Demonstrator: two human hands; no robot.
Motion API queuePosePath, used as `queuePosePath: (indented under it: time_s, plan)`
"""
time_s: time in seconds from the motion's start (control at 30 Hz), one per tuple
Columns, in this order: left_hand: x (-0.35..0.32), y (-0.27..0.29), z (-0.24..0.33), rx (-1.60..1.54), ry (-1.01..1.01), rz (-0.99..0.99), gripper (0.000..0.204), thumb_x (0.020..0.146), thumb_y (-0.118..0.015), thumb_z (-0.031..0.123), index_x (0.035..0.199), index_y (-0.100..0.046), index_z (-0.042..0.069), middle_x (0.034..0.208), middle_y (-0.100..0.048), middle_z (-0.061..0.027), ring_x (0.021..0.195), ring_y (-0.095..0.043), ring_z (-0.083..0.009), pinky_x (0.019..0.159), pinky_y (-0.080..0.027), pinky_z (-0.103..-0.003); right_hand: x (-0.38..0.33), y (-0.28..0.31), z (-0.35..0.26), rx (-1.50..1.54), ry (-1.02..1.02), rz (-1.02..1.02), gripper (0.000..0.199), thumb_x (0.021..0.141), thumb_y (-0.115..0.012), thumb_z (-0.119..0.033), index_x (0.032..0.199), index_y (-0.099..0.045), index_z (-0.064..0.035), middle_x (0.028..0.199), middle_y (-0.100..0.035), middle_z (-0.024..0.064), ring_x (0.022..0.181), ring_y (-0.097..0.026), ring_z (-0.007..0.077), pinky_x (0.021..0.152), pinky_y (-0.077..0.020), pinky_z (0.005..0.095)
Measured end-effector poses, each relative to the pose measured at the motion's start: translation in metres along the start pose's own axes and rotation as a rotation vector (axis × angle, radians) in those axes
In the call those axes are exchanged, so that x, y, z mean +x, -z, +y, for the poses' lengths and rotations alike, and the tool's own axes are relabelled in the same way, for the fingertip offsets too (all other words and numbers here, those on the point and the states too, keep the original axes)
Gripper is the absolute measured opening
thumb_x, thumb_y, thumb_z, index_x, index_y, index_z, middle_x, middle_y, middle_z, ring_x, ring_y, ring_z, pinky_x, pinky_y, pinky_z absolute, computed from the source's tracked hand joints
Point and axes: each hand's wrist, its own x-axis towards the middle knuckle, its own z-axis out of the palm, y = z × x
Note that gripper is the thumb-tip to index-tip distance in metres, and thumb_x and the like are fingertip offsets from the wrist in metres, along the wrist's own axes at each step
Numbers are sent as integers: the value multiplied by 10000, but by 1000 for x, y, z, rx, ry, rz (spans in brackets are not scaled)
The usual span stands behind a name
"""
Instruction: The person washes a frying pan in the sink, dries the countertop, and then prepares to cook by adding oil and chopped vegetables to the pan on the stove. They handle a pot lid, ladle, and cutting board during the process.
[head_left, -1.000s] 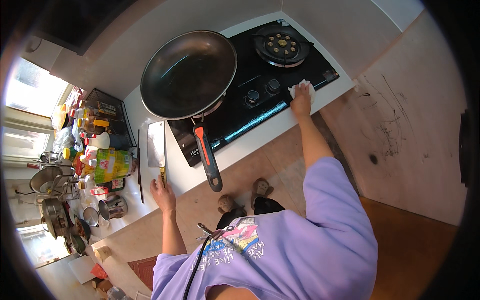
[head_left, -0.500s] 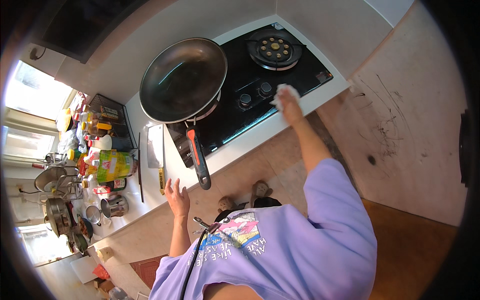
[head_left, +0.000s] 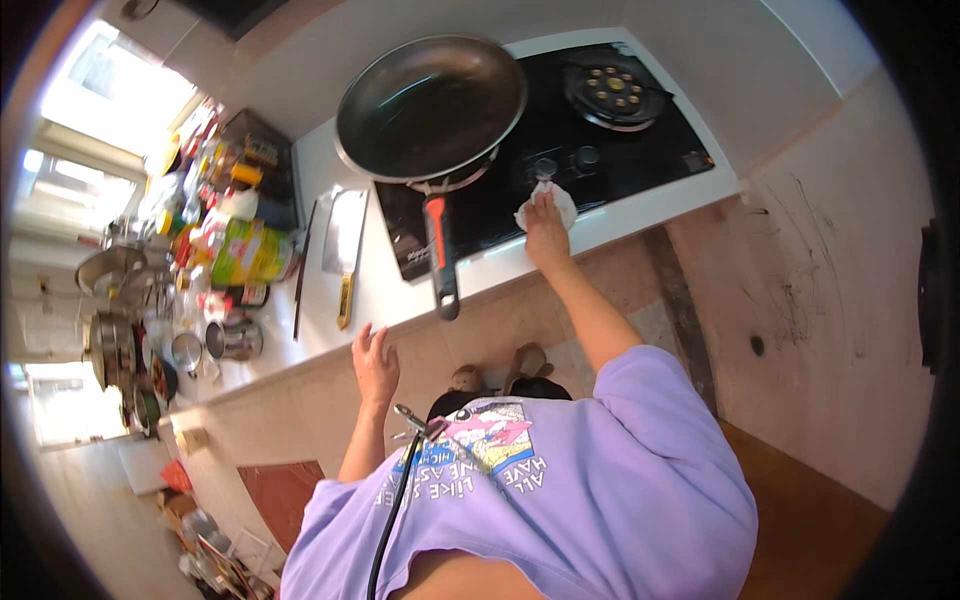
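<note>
Beneath the fingers of my right hand [head_left: 546, 232] is a white cloth [head_left: 562, 205], pressed on the front part of a black glass gas stove [head_left: 640, 165], just in front of its two knobs [head_left: 545, 168]. My left hand [head_left: 375, 366] hangs in the air by the counter's front edge, fingers apart and nothing in them. Over the left burner sits a large dark frying pan [head_left: 430, 110]; its black and red handle [head_left: 440, 255] sticks out past the front edge toward me. The right burner [head_left: 614, 95] is bare.
Left of the stove lie a cleaver [head_left: 345, 240] and a dark thin rod [head_left: 304, 270] on the white counter. Beyond them crowd bottles, a yellow-green bag [head_left: 250, 252] and a metal pot [head_left: 234, 340]. A wall [head_left: 800, 270] rises at the right.
My right hand has slid the cloth leftward along the stove's front. The whole view has turned and shifted. My left hand stays empty by the counter edge.
</note>
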Motion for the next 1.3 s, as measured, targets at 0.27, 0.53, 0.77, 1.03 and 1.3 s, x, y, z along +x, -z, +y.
queuePosePath:
  time_s: [0.27, 0.53, 0.77, 1.03, 1.3]
  plan:
    - [-11, 9, -25, -28, -46, 31, 345, 701, -585, 21, 1040, -542, 69, 1152, -447, -146, 1057, -429, -305, 883, -380, -373, 10, -57, -99, 493, 84, 0, 316, 769, -435, -7, 1082, -482, 11, 1118, -477, 203, 1123, -403, 358, 926, -323, 416]
    - [-37, 28, -66, -84, 8, -34, 322, 694, -596, 30, 1011, -546, 48, 1142, -449, -146, 1052, -429, -314, 878, -378, -379, 33, -94, -174, 522, 460, -197, 344, 724, -425, 49, 1023, -570, -41, 1184, -479, 162, 1168, -382, 308, 966, -305, 395]
    - [-53, 29, -93, -142, 40, -41, 315, 708, -591, 39, 1019, -543, 61, 1136, -455, -136, 1047, -439, -306, 874, -389, -369, 17, -69, -186, 1575, -287, -563, 245, 848, -389, -41, 1026, -557, -57, 953, -590, 36, 851, -569, 126, 750, -469, 260]
    - [-63, 36, -107, -196, 112, 16, 300, 714, -578, 35, 1012, -543, 51, 1120, -461, -131, 1020, -454, -293, 851, -405, -357, 42, -56, -182, 264, 335, 109, 409, 802, -492, -160, 1201, -431, -93, 1263, -337, 214, 1183, -295, 375, 956, -266, 463]
    - [-95, 31, -129, -219, 238, 16, 296, 732, -574, 55, 1026, -541, 63, 1124, -461, -128, 1040, -446, -285, 858, -402, -353, 11, -86, -226, 38, 477, -361, 535, 827, -438, -347, 1253, -363, -32, 1376, -211, 161, 1282, -163, 319, 1022, -134, 492]
